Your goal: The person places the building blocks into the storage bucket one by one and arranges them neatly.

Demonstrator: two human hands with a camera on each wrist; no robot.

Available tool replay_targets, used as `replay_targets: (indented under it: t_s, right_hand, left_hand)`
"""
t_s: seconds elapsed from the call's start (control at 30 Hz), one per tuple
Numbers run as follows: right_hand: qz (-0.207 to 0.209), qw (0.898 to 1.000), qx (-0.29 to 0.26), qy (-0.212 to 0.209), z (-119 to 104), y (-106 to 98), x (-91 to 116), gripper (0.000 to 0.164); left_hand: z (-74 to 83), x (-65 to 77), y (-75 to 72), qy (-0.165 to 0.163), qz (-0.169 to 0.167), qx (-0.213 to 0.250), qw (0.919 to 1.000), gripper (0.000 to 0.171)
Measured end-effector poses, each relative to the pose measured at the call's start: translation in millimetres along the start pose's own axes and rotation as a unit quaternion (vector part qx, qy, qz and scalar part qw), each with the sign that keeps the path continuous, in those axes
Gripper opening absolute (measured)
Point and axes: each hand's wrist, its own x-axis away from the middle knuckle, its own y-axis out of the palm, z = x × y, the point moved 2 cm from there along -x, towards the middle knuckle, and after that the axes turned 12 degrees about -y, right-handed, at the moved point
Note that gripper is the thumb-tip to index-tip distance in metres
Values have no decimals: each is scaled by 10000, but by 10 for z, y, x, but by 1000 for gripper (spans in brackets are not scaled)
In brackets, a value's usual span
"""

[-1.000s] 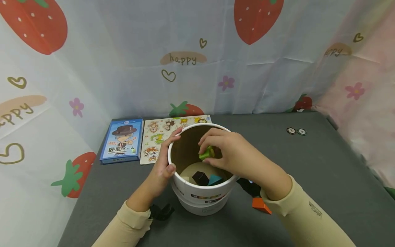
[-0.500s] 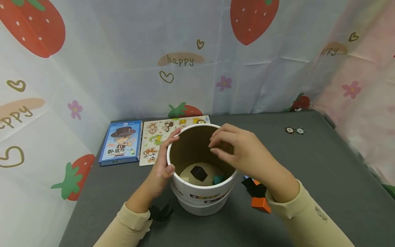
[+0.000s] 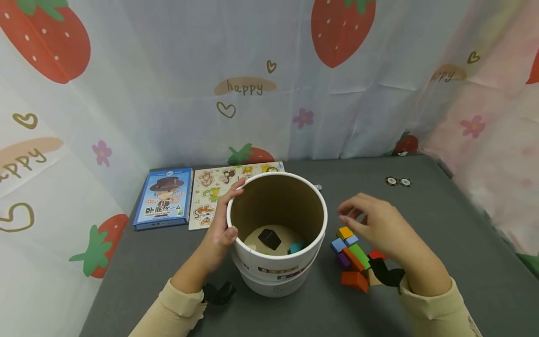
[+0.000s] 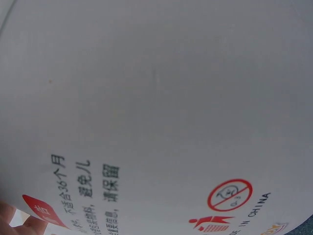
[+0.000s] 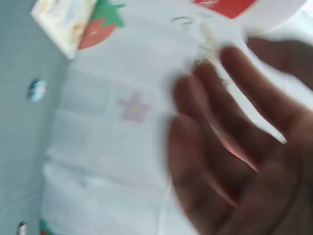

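A white bucket [image 3: 277,261] stands upright on the dark table. My left hand [image 3: 214,229] holds its rim at the left side, fingers outside and thumb near the front edge. Inside lie a black block [image 3: 269,238], a teal block [image 3: 296,247] and a pale piece at the near wall. Printed bucket wall [image 4: 156,107] fills the left wrist view. My right hand [image 3: 379,224] hovers to the right of the bucket, fingers loosely bent and holding nothing. Below it lies a pile of coloured blocks, with a green block [image 3: 359,255] and an orange block [image 3: 354,281] among them.
Behind the bucket at left lie a blue game box [image 3: 164,196] and a board with animal pictures [image 3: 210,194]. Two round chips [image 3: 398,181] lie at the back right. A printed curtain [image 3: 177,117] hangs along the table's back edge.
My right hand has let go of the green block it held inside the bucket and moved out to the right, above the pile. That green block is out of sight. My left hand stays on the rim.
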Motion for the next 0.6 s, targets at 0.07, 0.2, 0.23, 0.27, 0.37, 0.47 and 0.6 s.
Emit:
replay_targets:
  t_s: [0.07,0.2,0.23,0.27,0.37,0.47,0.6]
  right_hand:
    - [-649,9979,-52,-28,88,128,128,14]
    - [-1647,9863,-128,-26,211,373,376,21]
    - [-1815,9832,-208,40,230,426,433,23]
    - [-1964,9801,-249,124,251,478,487,25]
    - [-2113,9764,-318,328,288,612,629,30]
    - [-2020,9781,-189,471,304,733,736,34]
    - [-1917,9776,130,858,304,874,863,41]
  left_hand:
    - [-1,9,2,-4,2,4,10000,84]
    - [-4,12,5,11,21,11,10000,83]
    - [-5,11,6,20,25,15,10000,83]
    - [-5,10,6,27,31,18,10000,83]
    - [-6,5,7,42,40,46,10000,85]
    - [-7,2,6,61,52,75,9999,85]
    - [-13,-1,14,43,20,45,10000,84]
